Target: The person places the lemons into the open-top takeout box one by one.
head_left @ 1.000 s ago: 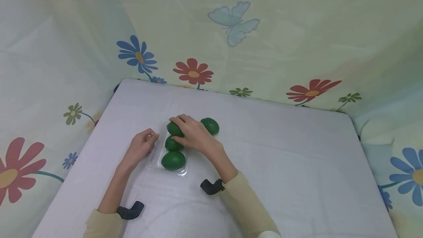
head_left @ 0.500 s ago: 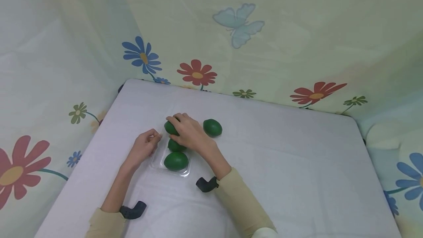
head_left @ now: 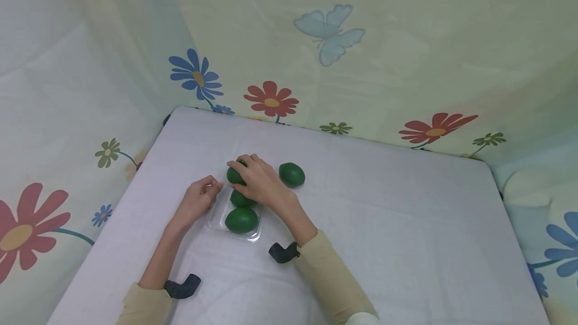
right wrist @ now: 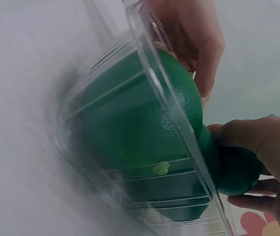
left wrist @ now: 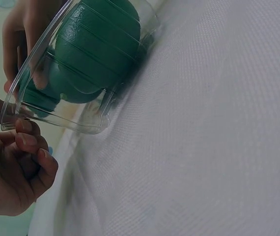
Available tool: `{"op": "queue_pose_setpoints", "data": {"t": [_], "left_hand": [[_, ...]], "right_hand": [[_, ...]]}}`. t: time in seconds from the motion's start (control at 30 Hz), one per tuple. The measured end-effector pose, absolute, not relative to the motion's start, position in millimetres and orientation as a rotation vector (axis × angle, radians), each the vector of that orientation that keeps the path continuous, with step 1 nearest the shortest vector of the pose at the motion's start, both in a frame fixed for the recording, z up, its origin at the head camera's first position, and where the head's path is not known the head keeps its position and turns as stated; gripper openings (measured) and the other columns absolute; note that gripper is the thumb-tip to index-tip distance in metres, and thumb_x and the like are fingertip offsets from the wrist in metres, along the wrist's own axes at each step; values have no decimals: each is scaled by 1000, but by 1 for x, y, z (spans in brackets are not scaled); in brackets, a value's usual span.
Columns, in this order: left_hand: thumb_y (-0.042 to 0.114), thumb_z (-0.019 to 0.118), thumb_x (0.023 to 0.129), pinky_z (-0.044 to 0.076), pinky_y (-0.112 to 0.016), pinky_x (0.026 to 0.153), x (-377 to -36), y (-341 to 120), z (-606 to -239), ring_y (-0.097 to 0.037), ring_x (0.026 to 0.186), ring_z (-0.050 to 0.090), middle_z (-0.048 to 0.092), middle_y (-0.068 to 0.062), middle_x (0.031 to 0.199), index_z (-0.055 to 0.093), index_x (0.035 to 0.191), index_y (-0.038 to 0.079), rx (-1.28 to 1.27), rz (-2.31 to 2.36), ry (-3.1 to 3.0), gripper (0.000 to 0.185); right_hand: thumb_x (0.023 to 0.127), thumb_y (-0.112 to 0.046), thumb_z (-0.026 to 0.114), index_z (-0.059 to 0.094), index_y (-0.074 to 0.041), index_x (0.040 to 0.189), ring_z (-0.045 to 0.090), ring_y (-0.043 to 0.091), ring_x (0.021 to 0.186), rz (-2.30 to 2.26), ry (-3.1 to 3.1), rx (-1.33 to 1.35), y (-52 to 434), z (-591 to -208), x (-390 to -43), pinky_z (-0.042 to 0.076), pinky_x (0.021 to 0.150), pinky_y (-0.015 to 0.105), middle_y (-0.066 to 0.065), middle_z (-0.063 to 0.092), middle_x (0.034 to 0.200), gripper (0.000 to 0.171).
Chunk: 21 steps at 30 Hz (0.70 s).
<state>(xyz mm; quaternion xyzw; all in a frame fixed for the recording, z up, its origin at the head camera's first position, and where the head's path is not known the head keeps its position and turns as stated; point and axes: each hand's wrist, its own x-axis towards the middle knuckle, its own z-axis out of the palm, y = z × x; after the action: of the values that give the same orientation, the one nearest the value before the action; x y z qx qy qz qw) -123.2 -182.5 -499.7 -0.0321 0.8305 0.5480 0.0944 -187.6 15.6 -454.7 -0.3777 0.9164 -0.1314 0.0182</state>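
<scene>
The clear tray [left wrist: 88, 126] was glossy plastic with ribbed walls. The green fruits [head_left: 241, 220] had a waxy sheen (finely pebbled where light caught them). The white cloth [left wrist: 204, 123] looked matt and finely woven, the sleeves [head_left: 334, 275] matt fabric, the wrist mounts [head_left: 283, 253] dull plastic.

Right of the loose green fruit [head_left: 292, 175], the table [head_left: 406, 224] has lots of room. The left fingers [left wrist: 28, 141] block one side of the clear box [head_left: 247, 238]; the right fingers [head_left: 253, 164] cover its far end.
</scene>
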Motion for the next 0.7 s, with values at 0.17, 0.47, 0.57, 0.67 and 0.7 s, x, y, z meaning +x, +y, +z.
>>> {"op": "queue_pose_setpoints", "data": {"t": [0.17,0.47,0.57,0.67,0.7], "left_hand": [[24,55,107,36,-26,48,-123,-182,-499,-11,50,40,42,4,56,56,98,-2,-102,1637,2449,27],[25,56,107,35,-25,48,-122,-183,-499,-10,50,39,41,5,56,55,98,-2,-118,1656,2429,28],[24,55,107,35,-25,48,-122,-183,-499,-10,51,39,41,5,56,55,98,-2,-116,1654,2429,27],[23,55,107,36,-25,49,-122,-182,-499,-11,51,40,42,5,56,55,98,-2,-111,1641,2439,27],[23,54,107,36,-25,49,-122,-182,-498,-11,51,40,42,5,57,55,98,-2,-111,1635,2444,27]], "right_hand": [[96,-35,74,56,-19,146,57,24,128,-443,2874,-1191,22,-453,-184,52,106,37,8,57,142,55],[96,-29,76,60,-16,141,59,23,124,-544,2910,-1197,36,-446,-178,54,101,35,8,61,138,50],[95,-28,77,62,-14,139,61,24,122,-553,2931,-1216,42,-445,-175,55,99,35,9,63,136,48],[93,-25,79,64,-13,135,63,24,120,-570,2961,-1247,51,-443,-170,57,96,34,10,64,133,46],[93,-25,79,65,-12,134,63,24,120,-579,2970,-1254,54,-442,-168,57,96,34,9,65,133,45]]}}
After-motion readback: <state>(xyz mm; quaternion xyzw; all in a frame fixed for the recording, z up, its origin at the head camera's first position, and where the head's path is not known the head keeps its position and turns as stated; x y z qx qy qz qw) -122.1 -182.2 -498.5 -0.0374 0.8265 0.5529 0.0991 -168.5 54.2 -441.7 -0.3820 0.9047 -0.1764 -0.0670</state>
